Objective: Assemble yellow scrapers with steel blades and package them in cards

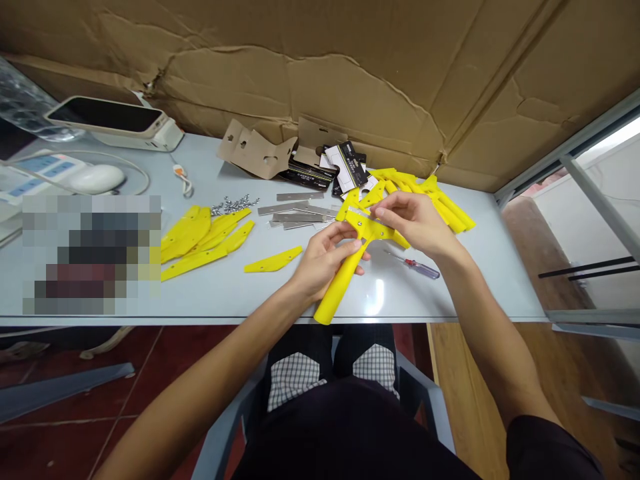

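My left hand (330, 260) is wrapped round the neck of a yellow plastic scraper (340, 287), its handle slanting down toward the table's front edge. Small screws show on the scraper's wide head. A thin metal blade (359, 212) lies along that head, and my right hand (413, 220) pinches its right end between thumb and fingers. Below my right hand, a screwdriver (423, 268) with a clear purplish handle rests on the table. Loose blades (300, 217) lie behind my left hand. One yellow plate (273, 260) lies left of it, near several more yellow plates (200, 233).
Small screws (235, 204) are heaped behind the plates. More yellow scrapers (453, 208) are piled at the back right, beside black-and-white packages (347, 167) and opened cardboard (257, 150). A phone (107, 115) and power strip (45, 172) stand left. Brown cardboard (300, 80) walls the back.
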A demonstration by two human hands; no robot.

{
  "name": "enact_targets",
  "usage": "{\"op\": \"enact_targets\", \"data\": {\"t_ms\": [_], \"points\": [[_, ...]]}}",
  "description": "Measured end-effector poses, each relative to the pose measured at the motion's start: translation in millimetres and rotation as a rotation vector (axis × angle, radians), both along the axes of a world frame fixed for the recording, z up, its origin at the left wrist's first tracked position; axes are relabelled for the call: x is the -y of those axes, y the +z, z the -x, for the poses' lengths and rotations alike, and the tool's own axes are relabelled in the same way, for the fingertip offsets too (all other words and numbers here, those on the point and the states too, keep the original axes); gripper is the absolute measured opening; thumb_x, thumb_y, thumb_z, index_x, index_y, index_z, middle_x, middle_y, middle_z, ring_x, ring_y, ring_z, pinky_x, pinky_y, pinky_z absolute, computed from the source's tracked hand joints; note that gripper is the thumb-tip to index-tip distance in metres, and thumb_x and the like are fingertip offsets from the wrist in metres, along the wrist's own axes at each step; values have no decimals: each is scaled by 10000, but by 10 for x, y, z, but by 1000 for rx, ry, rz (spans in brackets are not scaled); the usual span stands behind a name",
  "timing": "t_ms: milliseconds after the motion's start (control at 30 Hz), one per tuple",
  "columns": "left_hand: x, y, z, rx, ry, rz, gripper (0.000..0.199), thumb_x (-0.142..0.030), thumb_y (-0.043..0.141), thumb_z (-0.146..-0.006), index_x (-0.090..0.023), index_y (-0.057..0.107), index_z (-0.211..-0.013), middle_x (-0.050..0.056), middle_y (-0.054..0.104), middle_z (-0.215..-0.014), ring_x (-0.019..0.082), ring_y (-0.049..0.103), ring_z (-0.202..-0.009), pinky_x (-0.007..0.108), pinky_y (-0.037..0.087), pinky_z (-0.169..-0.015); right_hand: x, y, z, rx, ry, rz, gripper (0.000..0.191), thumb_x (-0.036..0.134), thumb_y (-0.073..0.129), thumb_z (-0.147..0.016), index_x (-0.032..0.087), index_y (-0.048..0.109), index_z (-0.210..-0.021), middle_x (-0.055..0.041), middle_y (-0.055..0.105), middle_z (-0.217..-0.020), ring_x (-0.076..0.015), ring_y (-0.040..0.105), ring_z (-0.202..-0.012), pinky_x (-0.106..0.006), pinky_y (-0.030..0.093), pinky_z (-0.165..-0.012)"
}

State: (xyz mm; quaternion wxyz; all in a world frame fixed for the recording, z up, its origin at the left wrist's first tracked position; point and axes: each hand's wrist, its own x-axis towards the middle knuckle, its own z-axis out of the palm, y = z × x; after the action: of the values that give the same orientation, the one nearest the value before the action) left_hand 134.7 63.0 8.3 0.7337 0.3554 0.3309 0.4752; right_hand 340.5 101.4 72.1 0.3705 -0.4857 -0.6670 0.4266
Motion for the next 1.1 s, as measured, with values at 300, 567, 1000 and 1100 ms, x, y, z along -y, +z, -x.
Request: {"op": "enact_targets", "data": {"t_ms": [300,567,1000,1100], "points": [[6,21,7,-7,54,13,298,-195,826,-825,-158,670,-1076,79,627,-1171,181,764,-762,256,637,-502,747,-137,-746,682,-98,-299,157,391,756,-970,240,797,-963,-90,785,-959,-275,691,-849,-476,544,-804],[9,0,-1,-17,73,-4,276,-196,826,-828,-161,685,-1062,77,626,-1152,199,771,-758,278,650,-501,798,-554,-898,833,47,-349,187,289,647,-1053,205,790,-1139,-114,752,-1044,-306,683,-991,-504,571,-892],[15,9,1,-5,75,-8,278,-197,825,-835,-161,682,-1071,105,632,-1214,172,744,-756,273,639,-507,552,178,-410,659,42,-567,84,226,647,-1041,210,726,-1067,-75,707,-987,-199,659,-784,-340,519,-659],[21,8,5,9,65,-14,289,-202,826,-839,-166,676,-1083,110,637,-1233,170,744,-757,277,641,-513,486,250,-305,671,64,-608,97,214,649,-1034,208,738,-1073,-71,704,-994,-186,653,-755,-333,522,-660]]}}
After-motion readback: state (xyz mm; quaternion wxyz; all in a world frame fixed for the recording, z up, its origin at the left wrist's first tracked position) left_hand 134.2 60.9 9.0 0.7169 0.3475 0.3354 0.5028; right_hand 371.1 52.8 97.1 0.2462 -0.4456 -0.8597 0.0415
